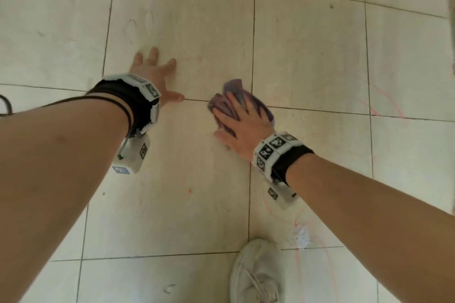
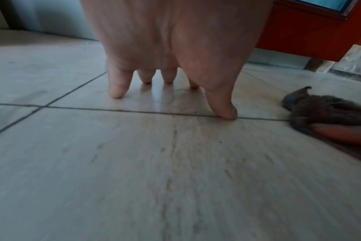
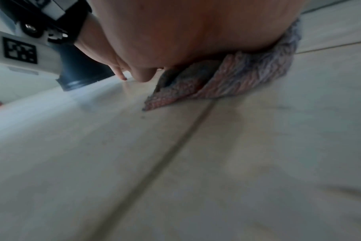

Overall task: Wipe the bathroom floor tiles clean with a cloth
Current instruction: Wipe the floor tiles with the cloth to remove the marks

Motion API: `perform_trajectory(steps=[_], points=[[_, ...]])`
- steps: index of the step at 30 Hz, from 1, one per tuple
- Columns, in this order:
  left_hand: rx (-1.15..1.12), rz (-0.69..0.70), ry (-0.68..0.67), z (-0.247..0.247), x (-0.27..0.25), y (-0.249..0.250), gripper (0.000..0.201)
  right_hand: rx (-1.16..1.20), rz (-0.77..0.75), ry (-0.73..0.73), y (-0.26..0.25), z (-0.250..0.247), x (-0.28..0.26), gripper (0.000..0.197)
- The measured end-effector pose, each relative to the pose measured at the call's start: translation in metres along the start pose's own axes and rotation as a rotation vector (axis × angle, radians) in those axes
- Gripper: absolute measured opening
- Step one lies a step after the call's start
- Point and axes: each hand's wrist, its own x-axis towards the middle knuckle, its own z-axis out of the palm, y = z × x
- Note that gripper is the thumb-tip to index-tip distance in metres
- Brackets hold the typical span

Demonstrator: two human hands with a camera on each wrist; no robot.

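A crumpled purple-grey cloth (image 1: 236, 92) lies on the pale floor tiles (image 1: 307, 44) where two grout lines cross. My right hand (image 1: 242, 119) lies flat on top of it and presses it down with straight, spread fingers. In the right wrist view the cloth (image 3: 233, 78) bunches out from under the palm (image 3: 196, 32). My left hand (image 1: 157, 72) rests on the tile to the left of the cloth, fingers spread, holding nothing. In the left wrist view its fingertips (image 2: 118, 93) and thumb (image 2: 225, 112) prop on the floor, with the cloth (image 2: 324, 110) off to the right.
Thin red marks (image 1: 386, 103) streak the tiles at right, and another red mark (image 1: 298, 226) runs near a white scrap (image 1: 303, 237). A white shoe (image 1: 258, 275) stands at the bottom. A dark cable (image 1: 6, 106) lies at the left edge. A red-brown door (image 2: 309, 32) stands beyond.
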Motion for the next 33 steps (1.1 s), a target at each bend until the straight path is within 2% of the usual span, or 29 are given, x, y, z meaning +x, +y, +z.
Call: perform_trajectory(steps=[4,7,9,11,14,19,22,24,27,31,33], points=[[0.023,-0.068,-0.034,0.005,-0.004,0.014,0.101,0.066,0.196,0.040,0.057,-0.012,-0.001,0.060],[-0.006,-0.112,-0.044,0.007,0.000,0.025,0.108,0.196,0.309,0.045,0.053,-0.033,0.023,0.062],[-0.037,-0.137,-0.030,0.009,0.005,0.032,0.111,0.220,0.282,0.069,0.030,-0.036,0.031,0.063],[-0.050,-0.165,-0.025,0.010,0.009,0.039,0.115,0.171,0.185,0.088,0.014,-0.024,0.027,0.063],[-0.051,-0.217,-0.049,0.005,0.011,0.053,0.123,0.139,0.147,0.099,0.029,-0.008,0.011,0.062],[-0.054,-0.243,-0.061,-0.002,0.015,0.087,0.129,0.273,0.384,0.114,0.085,-0.021,0.003,0.063],[-0.049,-0.199,-0.042,-0.003,0.023,0.103,0.129,0.300,0.496,0.100,0.115,-0.046,0.029,0.066],[-0.038,-0.177,-0.046,-0.007,0.030,0.109,0.130,0.272,0.453,0.087,0.121,-0.063,0.059,0.065],[0.013,-0.131,-0.055,-0.016,0.042,0.111,0.132,0.296,0.363,0.128,0.102,-0.078,0.084,0.065],[0.027,-0.099,-0.066,-0.027,0.054,0.112,0.133,0.229,0.278,0.120,0.095,-0.068,0.068,0.063],[0.027,-0.090,-0.075,-0.031,0.060,0.114,0.134,0.250,0.342,0.128,0.115,-0.070,0.062,0.063]])
